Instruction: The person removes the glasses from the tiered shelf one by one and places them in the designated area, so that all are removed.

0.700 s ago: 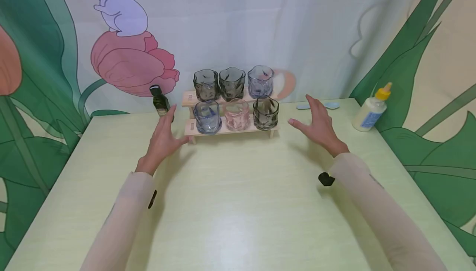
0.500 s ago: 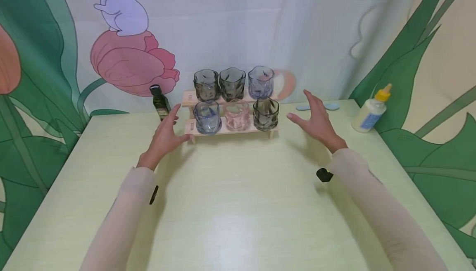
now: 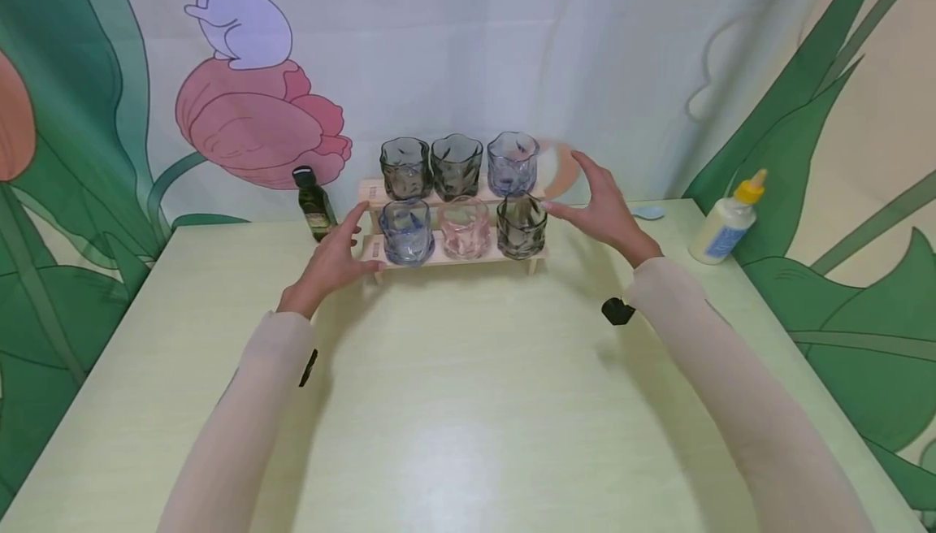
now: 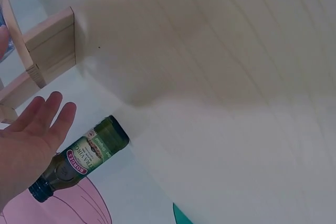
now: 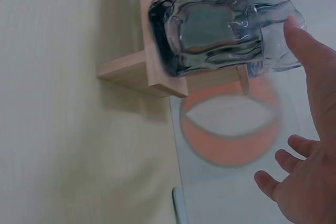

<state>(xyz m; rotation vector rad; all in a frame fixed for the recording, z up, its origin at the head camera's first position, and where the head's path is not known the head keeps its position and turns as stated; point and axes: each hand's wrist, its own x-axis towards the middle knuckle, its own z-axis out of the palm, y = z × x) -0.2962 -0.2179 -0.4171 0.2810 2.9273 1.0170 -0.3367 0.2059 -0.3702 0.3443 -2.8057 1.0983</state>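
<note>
A two-step wooden rack (image 3: 478, 262) stands at the back of the table with several wavy glass tumblers on it. Its lower step carries a bluish tumbler (image 3: 407, 232), a pink tumbler (image 3: 465, 229) and a dark grey tumbler (image 3: 522, 231). Behind them are two grey tumblers (image 3: 457, 167) and a pale blue one (image 3: 513, 164). My left hand (image 3: 332, 261) is at the rack's left end, fingers spread and thumb overlapping its front corner. My right hand (image 3: 603, 212) reaches in from the right, its thumb tip right at the dark grey tumbler's rim (image 5: 257, 30), the other fingers apart from the glass.
A dark green oil bottle (image 4: 81, 156) stands just beyond my left hand. To the right are a light blue spoon (image 3: 647, 213), partly hidden by my right hand, and a white glue bottle (image 3: 724, 228) with a yellow cap. A printed curtain (image 3: 621, 45) hangs behind the table.
My right hand has moved left and away from me, up to the dark grey tumbler. The left hand has shifted slightly right and forward along the rack's end. The tumblers remain in place.
</note>
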